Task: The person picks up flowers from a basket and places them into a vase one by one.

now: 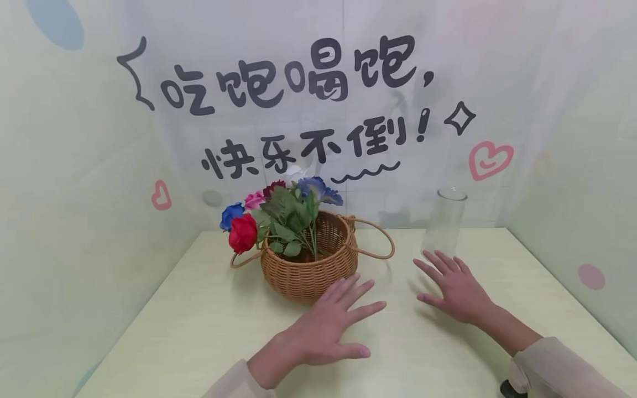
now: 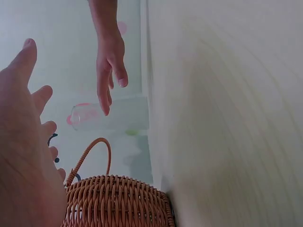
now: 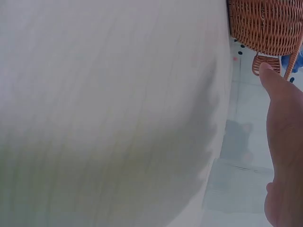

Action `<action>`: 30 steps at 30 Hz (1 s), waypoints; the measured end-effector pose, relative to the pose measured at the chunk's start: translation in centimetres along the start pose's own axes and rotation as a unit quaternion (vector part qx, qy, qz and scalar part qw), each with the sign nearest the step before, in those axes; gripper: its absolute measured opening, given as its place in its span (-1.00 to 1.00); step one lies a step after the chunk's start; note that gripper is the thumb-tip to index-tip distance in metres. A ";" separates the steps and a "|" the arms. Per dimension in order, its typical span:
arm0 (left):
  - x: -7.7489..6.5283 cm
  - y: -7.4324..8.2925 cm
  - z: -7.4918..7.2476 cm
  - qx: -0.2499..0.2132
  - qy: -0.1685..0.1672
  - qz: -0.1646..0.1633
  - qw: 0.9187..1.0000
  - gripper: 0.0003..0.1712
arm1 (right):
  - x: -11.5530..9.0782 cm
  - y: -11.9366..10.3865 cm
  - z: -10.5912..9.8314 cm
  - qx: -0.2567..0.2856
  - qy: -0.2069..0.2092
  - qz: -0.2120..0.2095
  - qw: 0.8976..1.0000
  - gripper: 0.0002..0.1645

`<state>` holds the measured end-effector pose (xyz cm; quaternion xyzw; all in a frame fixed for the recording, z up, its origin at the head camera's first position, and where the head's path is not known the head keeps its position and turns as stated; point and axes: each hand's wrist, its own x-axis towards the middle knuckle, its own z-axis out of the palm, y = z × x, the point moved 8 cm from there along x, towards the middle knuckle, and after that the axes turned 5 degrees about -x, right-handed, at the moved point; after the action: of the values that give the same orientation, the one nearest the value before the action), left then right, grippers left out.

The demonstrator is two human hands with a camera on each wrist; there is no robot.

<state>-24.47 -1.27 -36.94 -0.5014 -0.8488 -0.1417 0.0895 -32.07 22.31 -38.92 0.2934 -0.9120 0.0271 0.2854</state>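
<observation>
A round wicker basket (image 1: 308, 279) with two looped handles stands on the table, artificial flowers (image 1: 286, 213) leaning to its left side: red, blue, pink, dark red and white blooms on green stems. My left hand (image 1: 325, 326) hovers in front of the basket, fingers straight and spread, overlapping its lower front in the head view. Farther right, my right hand (image 1: 455, 287) is held over the table with fingers extended, just in front of a clear glass vase (image 1: 444, 221). Both hands hold nothing. In the left wrist view the wicker basket (image 2: 118, 203) lies beyond the left fingers.
The pale table (image 1: 199, 331) is enclosed by a printed back wall (image 1: 318, 127) with dark lettering and by side walls. The tall vase stands near the back right, the basket left of centre. A dark object (image 1: 510, 388) shows at the right sleeve.
</observation>
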 end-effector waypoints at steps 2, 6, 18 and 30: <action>-0.2 -0.2 -0.4 -0.005 0.011 -0.004 1.000 -0.21 | 0.1 0.2 0.0 0.001 0.004 0.001 1.000 -0.13; -0.4 -0.4 -1.1 -0.016 0.038 -0.007 0.999 -0.19 | 0.5 0.5 -0.1 0.013 0.012 0.005 1.000 -0.13; -1.0 -1.6 -2.1 -0.041 0.104 -0.038 0.993 -0.20 | 1.0 1.6 -0.2 0.008 0.052 0.011 0.999 -0.13; -1.4 -2.4 -2.8 -0.014 0.142 -0.045 0.989 -0.25 | 1.5 2.5 -1.0 -0.017 0.087 0.032 0.996 -0.16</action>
<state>-25.84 -4.44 -35.08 -0.4383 -0.8473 -0.2276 0.1955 -33.96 23.80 -36.99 0.2556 -0.8930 0.0462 0.3676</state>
